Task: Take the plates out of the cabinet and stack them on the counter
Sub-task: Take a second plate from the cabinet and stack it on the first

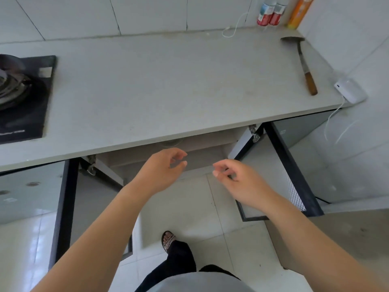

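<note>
Plates: I saw just one pale curved rim (pixel 171 143) inside the cabinet (pixel 202 153), tucked right under the front edge of the tabletop (pixel 168 85); the rest was hidden, and I could not tell whether it was a plate.
Hands: my left hand (pixel 160 173) and right hand (pixel 237 182) hung side by side before the cabinet opening, apart from each other, fingers loosely curled and gripping nothing.
Cabinet: boxy, with pale boards and a flat shelf inside; two doors stood swung wide, the left door (pixel 63 207) and the right door (pixel 284 165), each a dark frame round a smooth grey panel; two metal hinges (pixel 91 166) showed, one per side.
Tabletop: a long, pale grey, stone-like slab, matt and faintly speckled, with a straight front edge.
On the tabletop: one black glass stove (pixel 31 106) at the far left with a ringed metal burner; one metal spatula (pixel 303 64) with a wooden handle at the right; three cylindrical cans in the back right corner, two red-and-white cans (pixel 266 13) and one orange can (pixel 299 13); one thin white cable (pixel 233 28) looped near them.
Room: white wall tiles with dark joints stood behind, a rounded white plastic box (pixel 350 90) with a cord sat against the right wall, and glossy pale floor tiles (pixel 210 218) lay below, where my one visible sandal (pixel 167 240) stood.
</note>
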Demonstrator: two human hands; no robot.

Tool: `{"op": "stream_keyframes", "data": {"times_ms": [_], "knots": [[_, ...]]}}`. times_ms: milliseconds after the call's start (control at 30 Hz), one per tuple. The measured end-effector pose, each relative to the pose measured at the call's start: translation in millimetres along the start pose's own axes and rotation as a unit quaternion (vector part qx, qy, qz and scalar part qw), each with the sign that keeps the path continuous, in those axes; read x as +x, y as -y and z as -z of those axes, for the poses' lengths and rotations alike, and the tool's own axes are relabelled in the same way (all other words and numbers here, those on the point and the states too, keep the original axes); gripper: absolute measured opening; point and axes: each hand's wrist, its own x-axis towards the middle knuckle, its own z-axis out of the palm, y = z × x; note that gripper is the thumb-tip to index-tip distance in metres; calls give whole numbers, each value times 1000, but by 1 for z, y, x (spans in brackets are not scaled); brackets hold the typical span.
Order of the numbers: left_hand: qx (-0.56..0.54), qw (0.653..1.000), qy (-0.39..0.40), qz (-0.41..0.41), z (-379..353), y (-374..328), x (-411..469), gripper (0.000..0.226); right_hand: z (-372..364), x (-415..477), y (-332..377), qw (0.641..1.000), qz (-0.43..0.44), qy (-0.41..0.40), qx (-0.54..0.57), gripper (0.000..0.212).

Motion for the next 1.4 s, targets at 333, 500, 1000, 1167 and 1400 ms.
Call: {"op": "stream_keyframes", "data": {"times_ms": [333, 500, 1000, 1167, 1400], "knots": [[24, 999, 29, 30, -9, 19, 36, 28, -18, 56, -13, 996, 3, 83, -20, 32], [10, 995, -10, 101, -21, 33, 36, 28, -22, 89, -22, 985, 43, 159, -54, 31], [59, 985, -134, 87, -132, 201, 164, 34, -179, 256, -163, 974, 137, 146, -108, 27], [96, 971, -214, 40, -184, 284, 236, 39, -234, 333, -227, 974, 181, 86, -102, 29], [213, 937, -275, 23, -220, 376, 309, 40, -273, 402, -287, 959, 264, -24, -101, 27]]}}
